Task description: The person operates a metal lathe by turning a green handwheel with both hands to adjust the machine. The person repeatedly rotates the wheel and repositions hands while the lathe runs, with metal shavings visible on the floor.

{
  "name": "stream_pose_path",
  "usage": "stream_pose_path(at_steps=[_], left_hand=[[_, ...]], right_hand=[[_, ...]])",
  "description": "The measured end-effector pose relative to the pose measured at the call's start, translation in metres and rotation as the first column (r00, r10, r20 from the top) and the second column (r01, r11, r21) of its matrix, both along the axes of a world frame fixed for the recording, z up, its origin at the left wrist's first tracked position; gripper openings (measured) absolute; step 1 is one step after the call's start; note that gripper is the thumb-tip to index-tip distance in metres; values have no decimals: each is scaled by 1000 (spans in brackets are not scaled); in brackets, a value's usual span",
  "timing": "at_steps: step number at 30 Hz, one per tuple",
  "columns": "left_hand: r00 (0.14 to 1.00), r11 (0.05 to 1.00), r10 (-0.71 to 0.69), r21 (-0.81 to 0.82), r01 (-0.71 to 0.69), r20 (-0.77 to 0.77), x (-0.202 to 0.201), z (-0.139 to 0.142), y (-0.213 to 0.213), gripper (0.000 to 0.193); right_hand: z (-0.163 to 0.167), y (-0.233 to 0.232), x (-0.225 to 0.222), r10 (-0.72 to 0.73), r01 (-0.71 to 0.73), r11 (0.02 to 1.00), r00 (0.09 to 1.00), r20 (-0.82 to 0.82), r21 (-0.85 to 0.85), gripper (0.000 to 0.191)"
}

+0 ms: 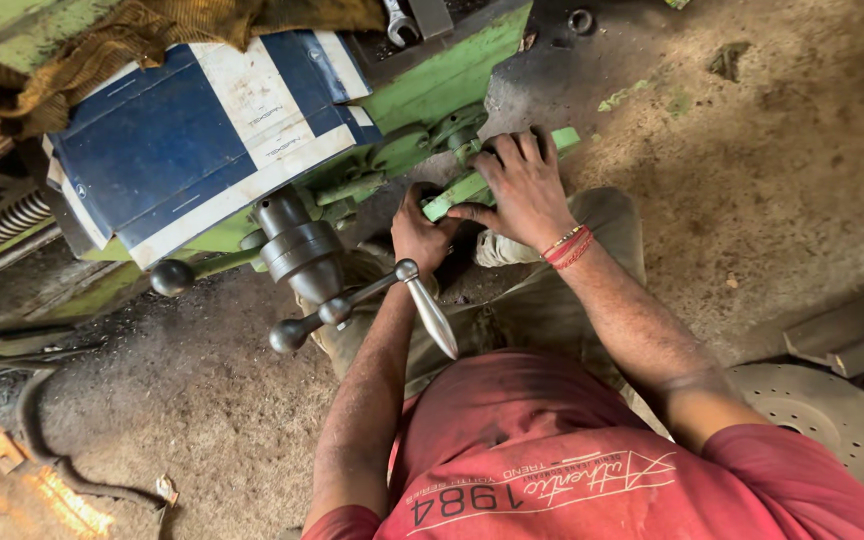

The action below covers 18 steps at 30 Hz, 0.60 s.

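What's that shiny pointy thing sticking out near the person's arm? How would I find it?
Start at the big green machine with the blue-and-white cover. Below it hangs a dark round hub with spokes. Two spokes end in dark balls; the silver tapered handle, beside the left hand, is the only pointed one.

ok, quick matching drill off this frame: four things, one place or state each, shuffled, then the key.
Things:
1. left hand
2. right hand
3. blue and white panel
4. perforated metal disc

Places/states:
A. on the ground at lower right
B. lying on top of the green bar
C. on top of the green machine, upper left
D. gripping the near end of the green bar

Pairs: 1-D, 2-B, 3-C, 4-A
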<state>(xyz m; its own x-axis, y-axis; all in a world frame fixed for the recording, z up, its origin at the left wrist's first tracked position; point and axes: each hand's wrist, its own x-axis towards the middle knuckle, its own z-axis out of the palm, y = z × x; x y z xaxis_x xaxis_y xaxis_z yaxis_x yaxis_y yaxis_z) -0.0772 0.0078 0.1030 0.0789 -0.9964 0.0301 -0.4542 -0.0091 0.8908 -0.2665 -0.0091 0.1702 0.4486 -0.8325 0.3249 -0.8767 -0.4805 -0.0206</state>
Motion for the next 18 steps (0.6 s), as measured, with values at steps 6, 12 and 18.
stream_pose_path(at_steps=[6,12,18], left_hand=[[1000,1000,-18,-11,18,-16,1,-1,0,45],[999,1000,-23,-18,22,-34,1,-2,-1,46],[998,999,-30,-16,29,-57,0,-3,-4,45]], right_hand=[[-6,-1,-2,7,-7,1000,1000,13,6,86],[-3,0,0,2,-3,1000,999,43,23,82],[-3,0,-1,-11,9,999,998,58,37,82]])
